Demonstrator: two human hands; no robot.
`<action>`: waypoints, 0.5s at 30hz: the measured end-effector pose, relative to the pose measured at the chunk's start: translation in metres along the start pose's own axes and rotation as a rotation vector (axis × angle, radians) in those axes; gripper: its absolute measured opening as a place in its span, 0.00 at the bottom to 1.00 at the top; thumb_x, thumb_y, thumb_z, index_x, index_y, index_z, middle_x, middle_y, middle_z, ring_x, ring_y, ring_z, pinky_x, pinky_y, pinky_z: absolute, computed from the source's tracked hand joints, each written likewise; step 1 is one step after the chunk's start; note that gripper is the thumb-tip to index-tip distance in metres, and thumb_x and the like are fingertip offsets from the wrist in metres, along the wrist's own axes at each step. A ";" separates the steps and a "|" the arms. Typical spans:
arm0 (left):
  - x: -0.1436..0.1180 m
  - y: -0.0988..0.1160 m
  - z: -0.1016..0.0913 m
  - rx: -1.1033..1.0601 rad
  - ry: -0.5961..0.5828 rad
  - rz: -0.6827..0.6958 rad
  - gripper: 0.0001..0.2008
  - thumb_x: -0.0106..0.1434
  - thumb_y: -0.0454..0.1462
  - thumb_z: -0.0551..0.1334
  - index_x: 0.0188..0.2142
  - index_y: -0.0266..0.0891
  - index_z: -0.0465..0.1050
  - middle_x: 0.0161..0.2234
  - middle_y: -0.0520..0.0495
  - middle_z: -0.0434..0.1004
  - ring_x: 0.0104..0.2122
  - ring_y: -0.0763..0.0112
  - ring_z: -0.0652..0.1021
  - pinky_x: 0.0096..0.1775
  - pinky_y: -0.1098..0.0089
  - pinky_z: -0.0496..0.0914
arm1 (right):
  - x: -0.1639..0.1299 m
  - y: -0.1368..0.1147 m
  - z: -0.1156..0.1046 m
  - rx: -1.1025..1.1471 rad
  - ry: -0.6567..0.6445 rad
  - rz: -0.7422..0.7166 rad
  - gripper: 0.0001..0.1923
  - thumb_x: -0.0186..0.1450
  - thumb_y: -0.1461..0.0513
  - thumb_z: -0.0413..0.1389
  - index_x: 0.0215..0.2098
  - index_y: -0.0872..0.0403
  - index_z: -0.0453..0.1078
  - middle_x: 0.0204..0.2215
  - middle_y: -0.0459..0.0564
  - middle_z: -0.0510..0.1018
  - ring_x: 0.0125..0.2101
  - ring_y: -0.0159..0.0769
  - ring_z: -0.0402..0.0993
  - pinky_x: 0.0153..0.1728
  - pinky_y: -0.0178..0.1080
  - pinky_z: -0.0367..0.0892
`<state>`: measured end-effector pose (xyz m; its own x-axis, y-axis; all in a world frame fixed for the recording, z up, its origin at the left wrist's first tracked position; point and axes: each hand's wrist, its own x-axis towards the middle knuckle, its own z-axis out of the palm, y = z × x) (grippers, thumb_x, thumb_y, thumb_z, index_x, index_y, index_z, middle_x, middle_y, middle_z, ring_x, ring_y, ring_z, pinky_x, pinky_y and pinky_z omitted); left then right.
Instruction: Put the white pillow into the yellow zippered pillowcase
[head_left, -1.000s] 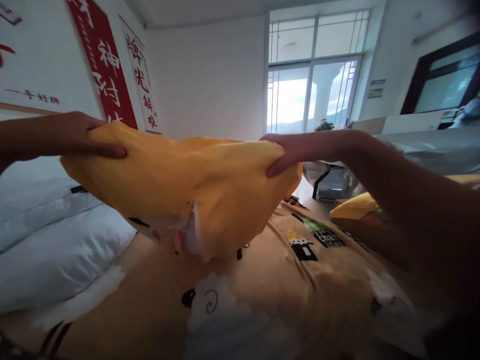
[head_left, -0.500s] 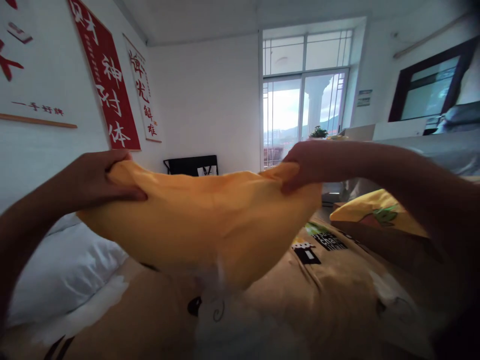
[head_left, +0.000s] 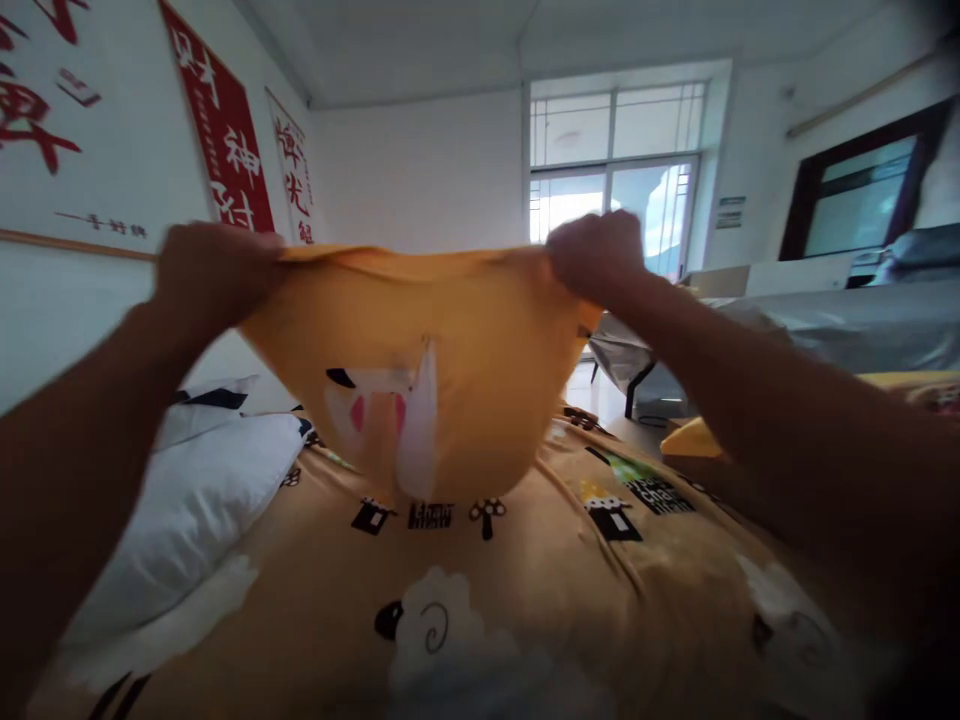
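Observation:
A yellow pillowcase (head_left: 480, 400) hangs stretched in the air between my two hands, a white and pink cartoon print on its face. My left hand (head_left: 217, 275) is closed round its upper left corner. At the upper right corner, my right hand (head_left: 596, 255) is clenched on the same cloth, the fingers slightly blurred. The lower edge droops in a curve just above a tan bed sheet (head_left: 315, 600) printed with sheep and mushrooms. Left of the cloth lies a white pillow (head_left: 202, 500), partly hidden behind my left forearm.
Another yellow cloth item (head_left: 690, 438) lies at the right, mostly behind my right forearm. Farther back is a grey covered piece of furniture (head_left: 840, 320). Scrolls with red lettering, including a red scroll (head_left: 225, 130), hang on the left wall; a window (head_left: 615, 180) is at the back.
Both hands have risen, lifting the pillowcase with them. Its top edge is now pulled straighter, and the printed side faces me. The view has tilted slightly up.

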<state>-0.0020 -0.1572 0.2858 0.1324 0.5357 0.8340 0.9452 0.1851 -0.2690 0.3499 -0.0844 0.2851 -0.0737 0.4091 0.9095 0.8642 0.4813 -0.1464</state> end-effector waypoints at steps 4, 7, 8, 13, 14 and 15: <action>-0.005 0.001 -0.005 0.174 0.032 -0.091 0.32 0.65 0.55 0.37 0.39 0.37 0.71 0.29 0.46 0.66 0.30 0.66 0.66 0.33 0.64 0.58 | -0.004 0.002 0.023 -0.319 0.034 0.066 0.09 0.64 0.64 0.51 0.32 0.61 0.70 0.36 0.63 0.74 0.48 0.55 0.67 0.46 0.57 0.58; 0.001 0.006 -0.004 0.160 0.027 -0.085 0.37 0.65 0.56 0.34 0.41 0.35 0.72 0.33 0.42 0.71 0.32 0.64 0.67 0.35 0.63 0.60 | 0.001 0.011 0.033 -0.290 0.066 0.069 0.12 0.64 0.60 0.50 0.34 0.60 0.71 0.36 0.64 0.74 0.45 0.56 0.69 0.44 0.56 0.61; 0.002 0.008 -0.003 0.153 0.043 -0.072 0.37 0.65 0.56 0.34 0.41 0.33 0.72 0.35 0.41 0.72 0.35 0.63 0.68 0.37 0.61 0.61 | 0.002 0.014 0.033 -0.245 0.075 0.059 0.12 0.63 0.58 0.51 0.34 0.59 0.71 0.35 0.63 0.74 0.44 0.55 0.69 0.43 0.56 0.61; -0.005 0.013 0.006 -0.022 0.166 -0.069 0.34 0.67 0.55 0.38 0.43 0.30 0.71 0.48 0.37 0.70 0.43 0.62 0.68 0.44 0.64 0.61 | -0.019 0.028 0.014 0.197 -0.035 0.071 0.16 0.63 0.54 0.51 0.45 0.54 0.67 0.37 0.54 0.75 0.39 0.43 0.71 0.38 0.46 0.67; -0.009 0.014 0.008 -0.034 0.159 -0.088 0.33 0.67 0.54 0.38 0.43 0.30 0.71 0.47 0.38 0.70 0.42 0.63 0.69 0.42 0.65 0.60 | -0.029 0.030 0.008 0.300 -0.139 0.039 0.18 0.63 0.55 0.51 0.50 0.53 0.65 0.40 0.52 0.75 0.39 0.41 0.72 0.37 0.44 0.67; -0.012 0.015 0.010 -0.040 0.137 -0.109 0.33 0.67 0.54 0.38 0.42 0.30 0.71 0.45 0.39 0.72 0.40 0.64 0.69 0.40 0.66 0.59 | -0.039 0.032 0.003 0.372 -0.254 -0.009 0.21 0.63 0.56 0.53 0.53 0.52 0.62 0.42 0.51 0.75 0.39 0.39 0.72 0.37 0.42 0.67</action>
<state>0.0075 -0.1528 0.2665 0.0654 0.3966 0.9157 0.9669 0.2017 -0.1565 0.3787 -0.0828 0.2437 -0.2406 0.5583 0.7940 0.6283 0.7131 -0.3110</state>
